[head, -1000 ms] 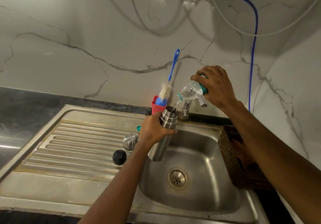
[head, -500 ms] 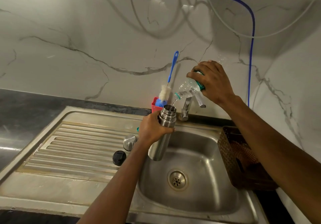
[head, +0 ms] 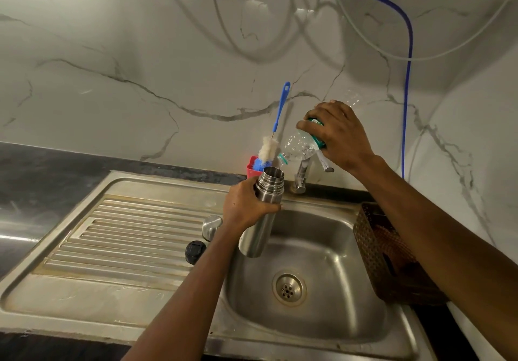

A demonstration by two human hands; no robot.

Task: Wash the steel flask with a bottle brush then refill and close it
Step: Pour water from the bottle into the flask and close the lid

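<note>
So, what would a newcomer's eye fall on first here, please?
Over the sink, the left hand grips the open steel flask while the right hand tips a clear plastic bottle at its mouth. Behind them, a blue-handled bottle brush stands in a red cup.

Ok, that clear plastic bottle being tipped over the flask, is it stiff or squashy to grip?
Probably squashy: the plastic bottle looks thin and ribbed, so the right hand could dent it. Likely light too, since its raised end looks mostly empty. With its mouth open, a hard squeeze might spurt water past the steel flask.
</note>
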